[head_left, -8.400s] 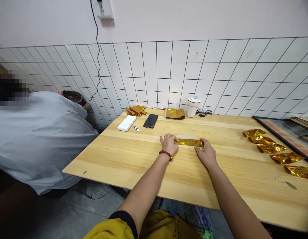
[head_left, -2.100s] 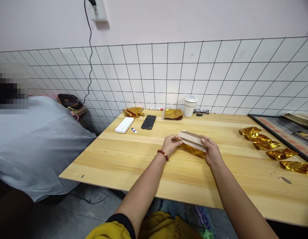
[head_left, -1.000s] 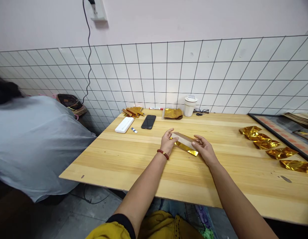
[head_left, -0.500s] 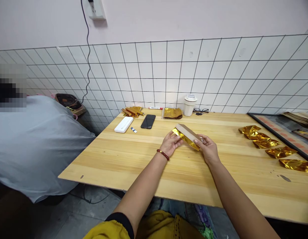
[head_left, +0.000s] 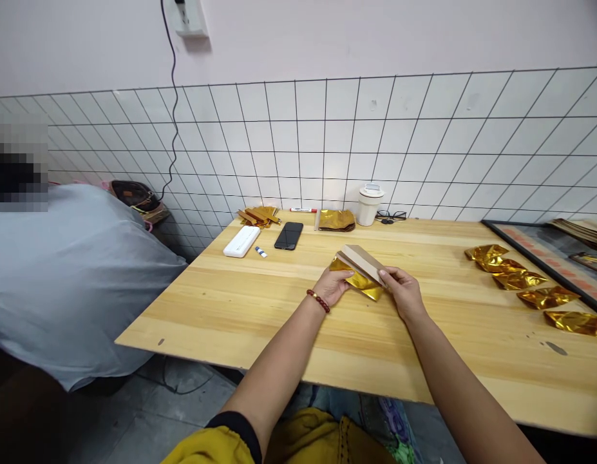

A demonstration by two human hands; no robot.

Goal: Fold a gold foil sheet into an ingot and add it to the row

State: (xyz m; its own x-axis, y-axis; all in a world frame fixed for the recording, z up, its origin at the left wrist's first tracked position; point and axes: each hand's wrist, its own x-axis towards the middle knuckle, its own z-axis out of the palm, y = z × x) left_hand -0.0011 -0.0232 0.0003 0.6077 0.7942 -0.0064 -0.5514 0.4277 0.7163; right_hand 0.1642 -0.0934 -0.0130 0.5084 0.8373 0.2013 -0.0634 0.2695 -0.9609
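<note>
Head cam: left hand point(head_left: 331, 288) now grips the gold paper point(head_left: 366, 285) thumb-on-top, right hand point(head_left: 404, 293) pinching too, well inside the tabletop point(head_left: 230, 312) edges, so probably mid-fold.

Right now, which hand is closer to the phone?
Left. The left hand is nearer than the phone to the person and a little to its right; the right hand is farther right, at the other end of the foil.

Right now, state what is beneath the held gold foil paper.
The left hand seems partly beneath its near edge, pale wooden tabletop around; whatever the paper covers is hidden.
</note>
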